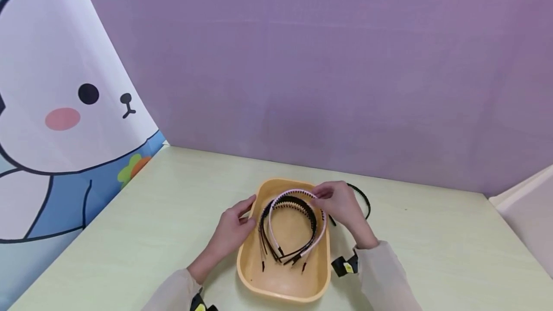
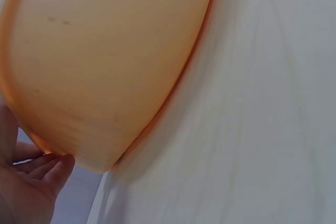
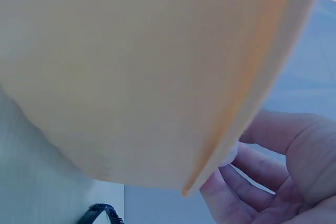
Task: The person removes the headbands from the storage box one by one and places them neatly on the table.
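A yellow-orange plastic basin stands on the table and holds several headbands. My left hand grips its left rim; in the left wrist view the fingers touch the outer wall. At the basin's upper right, my right hand pinches a pale pink toothed headband. A small bit of it shows between the fingers in the right wrist view. Under the pink one lie black headbands and a tan toothed one, overlapping with their ends toward me. The exact number is unclear.
Another black headband lies on the pale table right of the basin, partly behind the right hand. A purple backdrop rises at the table's far edge. On the left hangs a cartoon-printed sheet.
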`<state>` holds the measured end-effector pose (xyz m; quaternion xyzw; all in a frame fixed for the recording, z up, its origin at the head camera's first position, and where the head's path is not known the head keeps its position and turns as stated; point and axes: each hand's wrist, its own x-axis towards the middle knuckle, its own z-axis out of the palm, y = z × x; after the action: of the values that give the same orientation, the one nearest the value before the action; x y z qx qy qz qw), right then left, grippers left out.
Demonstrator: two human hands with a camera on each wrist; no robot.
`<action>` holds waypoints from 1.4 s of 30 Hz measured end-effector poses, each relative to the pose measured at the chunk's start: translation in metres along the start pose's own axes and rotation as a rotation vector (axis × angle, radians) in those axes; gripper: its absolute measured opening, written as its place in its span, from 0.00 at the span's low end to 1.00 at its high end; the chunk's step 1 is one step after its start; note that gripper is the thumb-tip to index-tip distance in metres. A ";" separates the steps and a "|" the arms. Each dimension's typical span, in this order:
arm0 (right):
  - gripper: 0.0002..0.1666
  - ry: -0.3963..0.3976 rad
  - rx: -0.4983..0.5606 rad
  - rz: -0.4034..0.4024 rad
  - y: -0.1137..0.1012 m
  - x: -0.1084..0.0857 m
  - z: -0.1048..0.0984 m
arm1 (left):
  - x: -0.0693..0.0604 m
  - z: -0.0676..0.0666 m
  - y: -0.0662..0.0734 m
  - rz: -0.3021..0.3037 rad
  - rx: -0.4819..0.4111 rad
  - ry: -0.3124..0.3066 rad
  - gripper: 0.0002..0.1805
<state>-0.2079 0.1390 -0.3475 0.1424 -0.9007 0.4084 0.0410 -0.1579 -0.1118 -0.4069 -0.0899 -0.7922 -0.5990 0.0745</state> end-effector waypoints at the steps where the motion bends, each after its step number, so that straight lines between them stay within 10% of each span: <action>1: 0.07 0.001 0.000 -0.001 0.000 0.000 0.000 | 0.000 0.000 0.000 0.001 -0.001 0.000 0.29; 42: 0.07 0.073 -0.068 0.059 0.021 -0.016 -0.046 | 0.002 0.004 0.000 -0.003 0.001 -0.024 0.28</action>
<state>-0.2004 0.1901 -0.3350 0.0991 -0.9158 0.3835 0.0664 -0.1599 -0.1078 -0.4076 -0.0958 -0.7934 -0.5977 0.0640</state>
